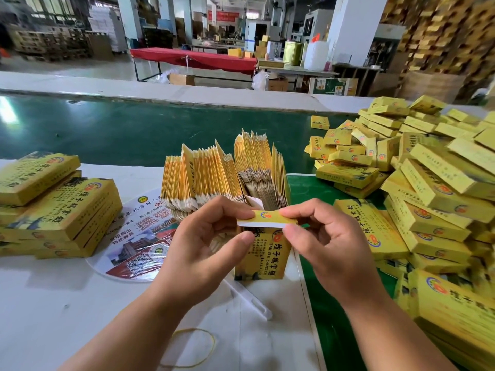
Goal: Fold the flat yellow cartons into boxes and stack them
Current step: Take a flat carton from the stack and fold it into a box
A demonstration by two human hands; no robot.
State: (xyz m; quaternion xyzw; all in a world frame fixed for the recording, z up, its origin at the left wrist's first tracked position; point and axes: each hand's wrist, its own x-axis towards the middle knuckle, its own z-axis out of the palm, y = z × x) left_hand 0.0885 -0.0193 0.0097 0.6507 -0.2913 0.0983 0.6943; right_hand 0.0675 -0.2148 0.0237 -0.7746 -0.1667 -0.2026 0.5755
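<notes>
The heap of folded boxes [417, 188] right of the carton [263, 253] runs off frame, its near edge blurred. Behind the carton, upright flat cartons [214, 178] (partly hidden). Above the bench [67, 303], left hand [203, 245] and right hand [324, 242] pinch the carton's top flap [267, 218] at either end.

Inside a packaging factory hall, seen from a packing bench [67, 303] beside a green conveyor belt [134, 124]. Heaped at right, folded yellow boxes [428, 183] by the dozen; upright at centre, a thick bundle of flat cartons [214, 178]; at left, neat stacks of finished boxes [53, 204]. Beyond the belt, a bare concrete floor, white pillars [353, 30], a long table under red cloth [192, 58], machinery, and tall walls of stacked cartons [442, 36].
</notes>
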